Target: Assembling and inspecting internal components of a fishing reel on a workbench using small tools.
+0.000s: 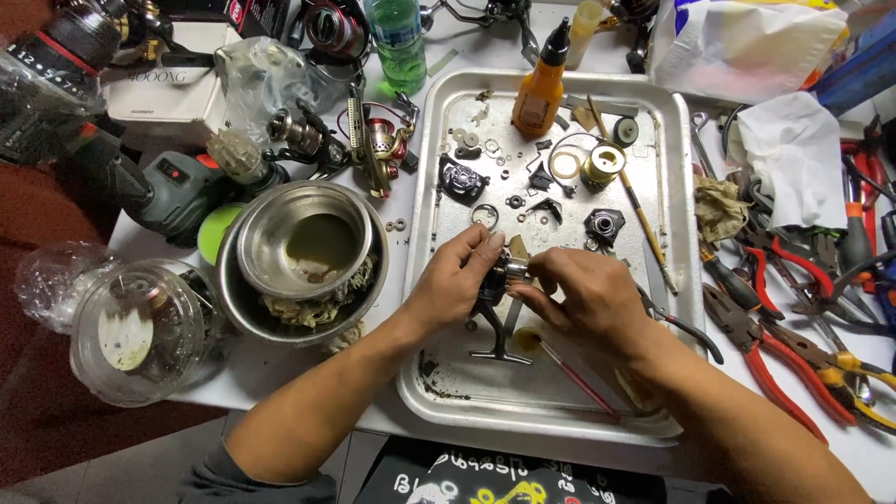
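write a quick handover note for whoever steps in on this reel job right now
Left hand: gripping the black reel body from the left, over the tray.
Right hand: fingers pinching the same body from the right, at its top.
Parts: small rings, washers and black pieces lie loose in the upper tray, with a gold spool and an orange oil bottle. A red-handled brush lies in the tray below the hands.
Done: reel is stripped down, parts laid out.
Left: the loose parts are not yet back on the body.
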